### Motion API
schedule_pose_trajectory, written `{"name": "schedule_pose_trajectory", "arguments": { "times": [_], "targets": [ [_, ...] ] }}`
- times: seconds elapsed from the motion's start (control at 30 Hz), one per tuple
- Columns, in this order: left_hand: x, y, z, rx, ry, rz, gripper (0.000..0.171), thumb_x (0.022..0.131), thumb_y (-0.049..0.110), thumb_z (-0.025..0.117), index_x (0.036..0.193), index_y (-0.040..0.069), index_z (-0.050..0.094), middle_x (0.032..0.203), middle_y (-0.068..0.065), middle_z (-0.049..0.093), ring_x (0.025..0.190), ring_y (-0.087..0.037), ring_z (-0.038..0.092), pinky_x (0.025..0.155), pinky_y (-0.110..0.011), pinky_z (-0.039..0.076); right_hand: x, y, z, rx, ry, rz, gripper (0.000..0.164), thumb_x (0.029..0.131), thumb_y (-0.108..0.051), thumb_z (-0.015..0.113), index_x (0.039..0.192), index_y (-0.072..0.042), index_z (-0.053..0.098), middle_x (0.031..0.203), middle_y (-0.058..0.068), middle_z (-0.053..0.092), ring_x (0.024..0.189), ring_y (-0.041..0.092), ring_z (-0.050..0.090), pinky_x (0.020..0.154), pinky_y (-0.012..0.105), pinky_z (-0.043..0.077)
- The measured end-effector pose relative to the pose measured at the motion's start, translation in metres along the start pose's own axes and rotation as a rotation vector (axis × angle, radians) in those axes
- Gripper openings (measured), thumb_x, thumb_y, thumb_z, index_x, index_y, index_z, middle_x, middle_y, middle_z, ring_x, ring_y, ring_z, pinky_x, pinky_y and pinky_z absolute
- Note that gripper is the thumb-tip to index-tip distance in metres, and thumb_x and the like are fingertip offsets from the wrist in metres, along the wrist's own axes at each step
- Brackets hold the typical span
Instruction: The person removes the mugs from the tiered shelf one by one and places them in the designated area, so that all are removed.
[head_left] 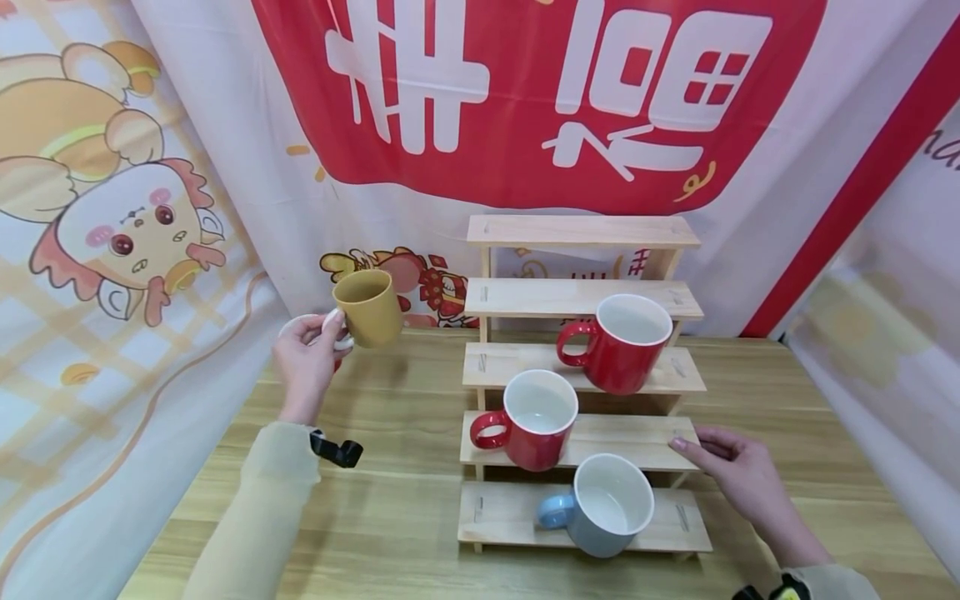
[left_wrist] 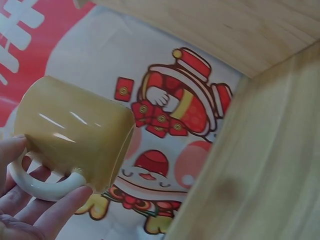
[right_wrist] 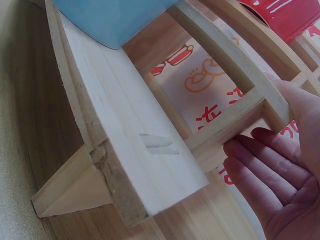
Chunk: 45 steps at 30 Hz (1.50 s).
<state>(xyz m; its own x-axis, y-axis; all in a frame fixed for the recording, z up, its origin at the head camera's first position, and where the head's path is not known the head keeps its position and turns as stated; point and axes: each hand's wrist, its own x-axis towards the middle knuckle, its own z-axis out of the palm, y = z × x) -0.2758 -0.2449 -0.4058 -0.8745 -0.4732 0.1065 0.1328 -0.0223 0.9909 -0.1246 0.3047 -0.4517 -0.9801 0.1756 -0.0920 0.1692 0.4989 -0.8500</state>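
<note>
My left hand (head_left: 309,358) holds a mustard-yellow mug (head_left: 372,310) by its white handle (left_wrist: 47,186), raised left of a stepped wooden shelf stand (head_left: 517,296). The mug is upright with a slight tilt in the head view. At the stand's right side, my right hand (head_left: 738,475) grips the end of the second step from the bottom, thumb over the board and fingers (right_wrist: 260,175) at the side support below. A light-blue mug (head_left: 611,508) sits on the lowest step. Red mugs stand on the second (head_left: 536,421) and third (head_left: 624,346) steps, handles leftward.
Behind my left hand a white-rimmed thing (head_left: 295,322) with some red is mostly hidden. A printed cloth (head_left: 555,100) hangs behind the stand, with more cloth walls at left and right. The stand rests on a wood-grain table (head_left: 390,467).
</note>
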Motion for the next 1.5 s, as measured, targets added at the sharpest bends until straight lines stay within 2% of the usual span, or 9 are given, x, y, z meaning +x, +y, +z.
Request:
{"name": "schedule_pose_trajectory", "arguments": {
  "times": [0.2, 0.27, 0.47, 0.67, 0.8, 0.93, 1.07, 1.37, 1.5],
  "targets": [
    [0.001, -0.022, 0.0, 0.062, 0.039, 0.045, 0.031, 0.091, 0.024, 0.08, 0.103, -0.002, 0.068, 0.094, -0.009, 0.074, 0.081, -0.019, 0.074, 0.067, -0.033, 0.062, 0.0, 0.0, 0.0, -0.003, 0.004, -0.004, 0.069, 0.093, -0.045, 0.076, 0.134, 0.008, 0.06, 0.123, 0.021, 0.068, 0.094, -0.005, 0.061, 0.076, 0.016, 0.054],
    [0.001, -0.028, -0.001, 0.104, 0.053, 0.054, 0.034, 0.092, 0.025, 0.079, 0.106, -0.004, 0.068, 0.096, -0.008, 0.073, 0.084, -0.019, 0.074, 0.067, -0.033, 0.062, 0.0, 0.0, 0.0, -0.007, 0.003, -0.001, 0.069, 0.092, -0.045, 0.076, 0.134, 0.008, 0.06, 0.123, 0.021, 0.068, 0.094, -0.005, 0.061, 0.076, 0.016, 0.054],
    [-0.003, -0.042, -0.003, 0.163, 0.08, 0.053, 0.038, 0.093, 0.027, 0.078, 0.109, -0.006, 0.068, 0.107, -0.019, 0.072, 0.085, -0.02, 0.073, 0.066, -0.031, 0.062, 0.0, -0.001, 0.0, -0.018, 0.003, 0.005, 0.071, 0.092, -0.047, 0.075, 0.135, 0.008, 0.059, 0.125, 0.023, 0.067, 0.094, -0.005, 0.061, 0.076, 0.016, 0.054],
    [-0.004, -0.059, -0.004, 0.179, 0.105, 0.069, 0.036, 0.094, 0.026, 0.076, 0.107, -0.006, 0.069, 0.099, -0.012, 0.073, 0.078, -0.015, 0.072, 0.065, -0.031, 0.062, 0.0, -0.001, 0.0, -0.019, -0.004, 0.001, 0.072, 0.092, -0.047, 0.075, 0.135, 0.009, 0.058, 0.126, 0.023, 0.066, 0.094, -0.004, 0.061, 0.076, 0.016, 0.054],
    [-0.005, -0.068, -0.006, 0.182, 0.114, 0.072, 0.035, 0.094, 0.026, 0.077, 0.107, -0.006, 0.069, 0.098, -0.012, 0.073, 0.078, -0.019, 0.072, 0.066, -0.034, 0.062, 0.001, -0.001, 0.0, -0.019, -0.003, -0.006, 0.071, 0.092, -0.046, 0.075, 0.135, 0.008, 0.059, 0.125, 0.023, 0.067, 0.094, -0.004, 0.061, 0.076, 0.016, 0.054],
    [-0.006, -0.074, -0.007, 0.196, 0.122, 0.067, 0.036, 0.094, 0.027, 0.077, 0.108, -0.006, 0.069, 0.102, -0.018, 0.073, 0.079, -0.02, 0.072, 0.068, -0.036, 0.062, 0.001, 0.0, 0.0, -0.018, 0.002, -0.013, 0.069, 0.093, -0.045, 0.075, 0.134, 0.008, 0.059, 0.124, 0.022, 0.067, 0.094, -0.004, 0.062, 0.076, 0.016, 0.054],
    [-0.006, -0.076, -0.006, 0.198, 0.123, 0.037, 0.037, 0.094, 0.029, 0.077, 0.109, -0.004, 0.069, 0.103, -0.017, 0.073, 0.082, -0.02, 0.071, 0.069, -0.035, 0.062, 0.0, 0.001, 0.0, -0.013, 0.004, -0.01, 0.068, 0.093, -0.042, 0.076, 0.134, 0.01, 0.059, 0.123, 0.022, 0.068, 0.093, -0.005, 0.061, 0.075, 0.015, 0.053],
    [-0.006, -0.081, -0.007, 0.242, 0.137, -0.004, 0.039, 0.094, 0.033, 0.077, 0.111, -0.002, 0.07, 0.109, -0.021, 0.072, 0.087, -0.029, 0.072, 0.069, -0.035, 0.063, 0.0, 0.003, 0.0, -0.012, 0.005, 0.012, 0.069, 0.093, -0.041, 0.076, 0.135, 0.01, 0.058, 0.123, 0.021, 0.068, 0.091, -0.005, 0.061, 0.075, 0.015, 0.053],
    [-0.006, -0.083, -0.008, 0.27, 0.149, -0.019, 0.043, 0.093, 0.037, 0.076, 0.113, 0.0, 0.07, 0.111, -0.02, 0.072, 0.089, -0.031, 0.071, 0.066, -0.028, 0.062, 0.001, 0.003, 0.001, -0.005, 0.008, 0.007, 0.068, 0.093, -0.04, 0.077, 0.135, 0.01, 0.058, 0.122, 0.021, 0.069, 0.091, -0.005, 0.062, 0.075, 0.015, 0.053]
  ]
}}
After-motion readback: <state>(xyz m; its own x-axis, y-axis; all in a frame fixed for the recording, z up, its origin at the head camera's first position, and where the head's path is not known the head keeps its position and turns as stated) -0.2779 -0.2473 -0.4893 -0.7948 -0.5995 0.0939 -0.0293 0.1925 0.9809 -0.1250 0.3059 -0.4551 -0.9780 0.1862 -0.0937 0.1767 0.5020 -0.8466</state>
